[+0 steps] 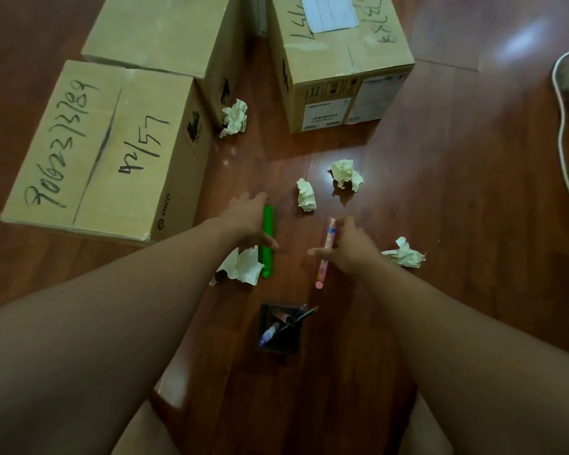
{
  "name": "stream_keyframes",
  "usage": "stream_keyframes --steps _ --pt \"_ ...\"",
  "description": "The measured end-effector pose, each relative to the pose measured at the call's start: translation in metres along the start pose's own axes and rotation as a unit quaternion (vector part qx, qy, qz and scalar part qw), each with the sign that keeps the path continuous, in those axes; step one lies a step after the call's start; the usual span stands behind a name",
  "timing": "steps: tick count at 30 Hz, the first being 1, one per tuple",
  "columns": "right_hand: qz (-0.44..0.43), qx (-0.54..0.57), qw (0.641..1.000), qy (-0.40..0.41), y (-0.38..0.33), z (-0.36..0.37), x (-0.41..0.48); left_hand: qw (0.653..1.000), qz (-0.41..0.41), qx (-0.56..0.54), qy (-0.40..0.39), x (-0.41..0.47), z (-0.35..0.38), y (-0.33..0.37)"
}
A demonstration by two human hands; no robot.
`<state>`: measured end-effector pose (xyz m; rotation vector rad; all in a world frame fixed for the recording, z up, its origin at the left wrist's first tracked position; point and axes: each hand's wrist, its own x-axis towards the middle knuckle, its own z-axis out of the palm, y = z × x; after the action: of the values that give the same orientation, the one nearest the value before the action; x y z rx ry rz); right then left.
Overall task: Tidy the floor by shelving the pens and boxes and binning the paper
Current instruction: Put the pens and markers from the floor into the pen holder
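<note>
Pen-gathering step: just beyond the pen holder [278, 326], the left grip [250, 221] lies open over the green pen [268, 257] and the right grip [349, 247] curls over the pink pen [322, 274], hold unclear; next, both likely need closing and lifting.

Right, the near light-brown cardboard box [89, 152] on the left carries black marker handwriting across its top: a long number starting 7062, the later digits scrawled and hard to read, and beside it 92/57. Down on its side panel there's a printed PICO with a small round logo. Over to the taller brown cardboard box [349, 64] on the right: marker digits on top, upside down, unreadable. Its white shipping label [329, 11] is blurred, its side stickers [326, 116] too small.
</note>
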<state>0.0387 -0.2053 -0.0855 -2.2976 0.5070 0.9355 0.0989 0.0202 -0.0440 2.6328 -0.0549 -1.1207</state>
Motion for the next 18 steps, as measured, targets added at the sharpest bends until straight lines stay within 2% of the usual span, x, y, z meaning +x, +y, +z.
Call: stream_keyframes --steps 4,10,18 --pt "0.038 -0.014 0.999 0.018 -0.013 -0.004 0.018 1.0 -0.015 0.016 0.001 0.02 0.01 -0.002" --pt "0.068 -0.066 0.995 0.024 -0.024 -0.007 0.025 0.994 -0.013 0.098 0.052 0.033 0.022 -0.01" --pt "0.089 -0.11 0.99 -0.008 -0.025 -0.012 0.028 0.99 -0.016 0.138 0.034 0.04 0.023 -0.004"
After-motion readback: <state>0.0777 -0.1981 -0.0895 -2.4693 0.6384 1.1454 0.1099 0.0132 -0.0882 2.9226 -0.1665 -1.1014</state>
